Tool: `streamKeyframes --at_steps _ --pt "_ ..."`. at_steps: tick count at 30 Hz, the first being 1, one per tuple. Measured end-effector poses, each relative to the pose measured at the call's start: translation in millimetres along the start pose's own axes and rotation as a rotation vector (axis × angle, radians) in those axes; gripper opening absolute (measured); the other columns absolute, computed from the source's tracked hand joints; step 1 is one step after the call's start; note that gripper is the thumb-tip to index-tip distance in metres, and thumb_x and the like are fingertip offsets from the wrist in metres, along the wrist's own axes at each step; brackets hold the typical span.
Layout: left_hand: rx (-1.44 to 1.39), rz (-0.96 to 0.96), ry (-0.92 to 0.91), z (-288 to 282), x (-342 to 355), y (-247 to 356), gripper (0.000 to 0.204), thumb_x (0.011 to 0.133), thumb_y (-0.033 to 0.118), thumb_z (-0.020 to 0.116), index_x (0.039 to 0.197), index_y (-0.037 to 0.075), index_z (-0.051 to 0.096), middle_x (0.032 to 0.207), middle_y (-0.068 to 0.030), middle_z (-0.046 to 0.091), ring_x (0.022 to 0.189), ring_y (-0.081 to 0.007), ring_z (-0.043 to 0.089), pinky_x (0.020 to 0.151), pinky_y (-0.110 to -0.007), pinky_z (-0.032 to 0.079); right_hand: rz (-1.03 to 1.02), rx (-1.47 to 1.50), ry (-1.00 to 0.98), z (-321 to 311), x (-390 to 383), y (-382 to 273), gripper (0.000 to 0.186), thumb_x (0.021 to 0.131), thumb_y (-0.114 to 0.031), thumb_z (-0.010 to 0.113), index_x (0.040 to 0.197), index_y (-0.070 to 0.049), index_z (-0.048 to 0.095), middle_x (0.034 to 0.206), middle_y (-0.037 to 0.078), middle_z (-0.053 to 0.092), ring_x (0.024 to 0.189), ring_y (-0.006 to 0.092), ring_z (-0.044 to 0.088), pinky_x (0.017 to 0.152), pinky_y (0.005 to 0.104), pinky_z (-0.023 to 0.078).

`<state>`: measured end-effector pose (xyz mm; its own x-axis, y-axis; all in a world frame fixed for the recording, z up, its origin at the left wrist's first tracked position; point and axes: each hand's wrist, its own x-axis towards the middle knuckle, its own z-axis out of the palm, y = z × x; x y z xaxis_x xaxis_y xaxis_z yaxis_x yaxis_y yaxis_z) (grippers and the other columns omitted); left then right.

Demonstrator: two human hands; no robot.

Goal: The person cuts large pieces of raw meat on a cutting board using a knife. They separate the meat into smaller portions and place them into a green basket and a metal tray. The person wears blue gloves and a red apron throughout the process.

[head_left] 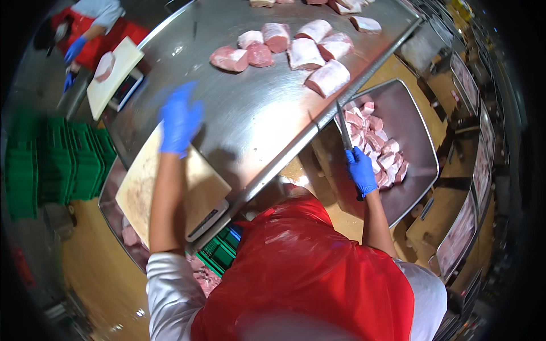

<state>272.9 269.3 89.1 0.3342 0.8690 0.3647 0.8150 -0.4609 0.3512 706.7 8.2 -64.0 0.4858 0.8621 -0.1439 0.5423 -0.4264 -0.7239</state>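
My left hand [181, 118], in a blue glove, is over the far edge of a cream cutting board [162, 190]. It is slightly blurred, with its fingers stretched out and nothing seen in it. The board rests on a scale [209, 223] at the steel table's near edge. My right hand [362, 173], also gloved in blue, is closed round the handle of a knife [344, 129], its blade pointing away from me. Under that hand is a metal tub [412, 133] with chunks of pink meat [375, 142]. Several larger meat pieces [304, 54] lie on the steel table [227, 108].
Across the table at the far left, a person in a red apron [122, 42] works by another cutting board [114, 77] with meat on it. Green crates [62, 162] are stacked at left. A second tub [111, 199] sits below my board. Meat-filled trays [463, 227] line the right.
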Motion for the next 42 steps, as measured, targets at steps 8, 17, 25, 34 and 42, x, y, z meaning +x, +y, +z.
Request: streamKeyframes --at_steps 8,17,25,34,42 --pt "-0.112 0.12 -0.508 301 84 182 0.093 0.084 0.041 0.07 0.153 -0.003 0.027 0.148 -0.0307 0.04 0.138 -0.0453 0.04 0.113 -0.052 0.036 0.239 0.125 0.095 -20 -35 1 0.024 0.102 -0.023 0.058 0.096 0.001 0.06 0.068 0.015 0.06 0.054 0.0239 0.055 0.053 0.0379 0.044" --pt "0.163 -0.017 -0.554 398 165 244 0.104 0.074 0.044 0.082 0.154 0.006 0.028 0.127 -0.0229 0.062 0.109 -0.038 0.065 0.091 -0.055 0.053 0.683 0.372 0.273 -69 -105 87 0.02 0.104 -0.021 0.057 0.093 -0.004 0.06 0.063 0.001 0.054 0.049 0.0083 0.048 0.043 0.0278 0.039" --pt "-0.968 -0.016 -0.786 287 100 161 0.071 0.076 0.026 0.08 0.138 0.003 0.054 0.128 -0.0168 0.063 0.116 -0.0302 0.06 0.101 -0.04 0.047 0.552 0.363 0.212 -62 -65 85 0.023 0.103 -0.022 0.058 0.091 -0.004 0.06 0.059 0.002 0.053 0.046 0.01 0.047 0.043 0.0302 0.038" --pt "-0.873 -0.646 -0.15 -25 -83 15 0.078 0.076 0.018 0.074 0.147 0.001 0.047 0.136 -0.0113 0.059 0.121 -0.0243 0.058 0.103 -0.035 0.047 0.008 0.166 -0.18 8 50 41 0.023 0.104 -0.022 0.058 0.101 0.0 0.063 0.064 0.006 0.054 0.054 0.0123 0.044 0.049 0.0343 0.038" --pt "0.013 -0.822 0.099 -101 -269 -6 0.056 0.089 0.031 0.069 0.136 0.003 0.058 0.12 -0.0233 0.069 0.109 -0.0396 0.066 0.097 -0.044 0.051 -0.411 0.075 -0.46 79 68 -131 0.025 0.105 -0.025 0.056 0.094 -0.003 0.061 0.067 0.002 0.055 0.055 0.0105 0.048 0.05 0.032 0.04"
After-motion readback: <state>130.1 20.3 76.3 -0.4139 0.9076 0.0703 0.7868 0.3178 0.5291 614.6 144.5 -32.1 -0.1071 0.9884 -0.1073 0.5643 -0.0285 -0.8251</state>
